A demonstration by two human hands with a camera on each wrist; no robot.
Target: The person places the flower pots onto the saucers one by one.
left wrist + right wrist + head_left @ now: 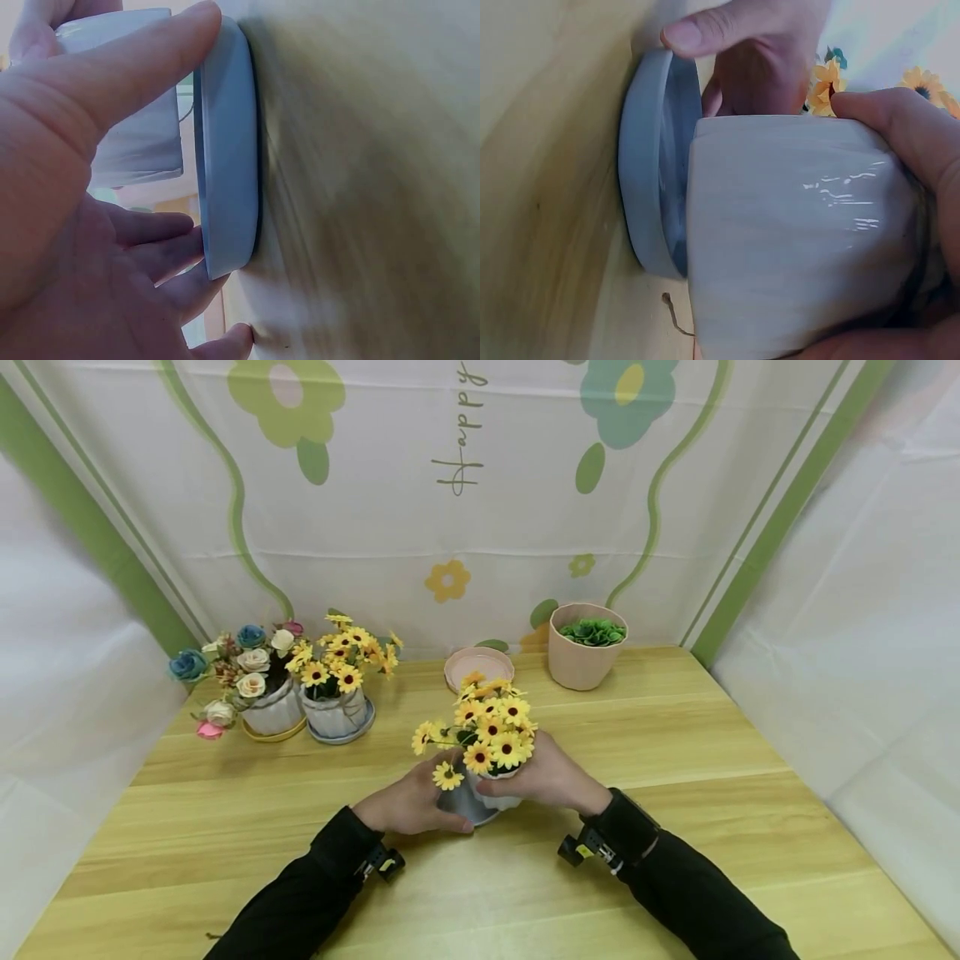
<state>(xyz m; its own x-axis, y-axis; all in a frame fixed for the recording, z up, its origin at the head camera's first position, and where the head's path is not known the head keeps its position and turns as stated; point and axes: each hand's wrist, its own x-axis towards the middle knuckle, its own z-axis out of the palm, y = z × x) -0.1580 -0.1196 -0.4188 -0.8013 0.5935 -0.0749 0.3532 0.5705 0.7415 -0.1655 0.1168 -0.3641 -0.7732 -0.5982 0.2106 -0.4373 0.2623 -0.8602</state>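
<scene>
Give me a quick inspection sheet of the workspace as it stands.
Surface: wood-grain table.
Job's things: white pot with yellow flowers, held above the grey saucer, with a gap showing in the left wrist view; the saucer is on the table.
Clutter: mixed-flower pot and second yellow-flower pot at left, each on a saucer; pink saucer and pink pot with greenery toward the back.
Grippers: left hand holds the grey saucer's rim; right hand grips the white pot.
Cables: nothing seen.
Surroundings: flower-print backdrop; white fabric both sides.
</scene>
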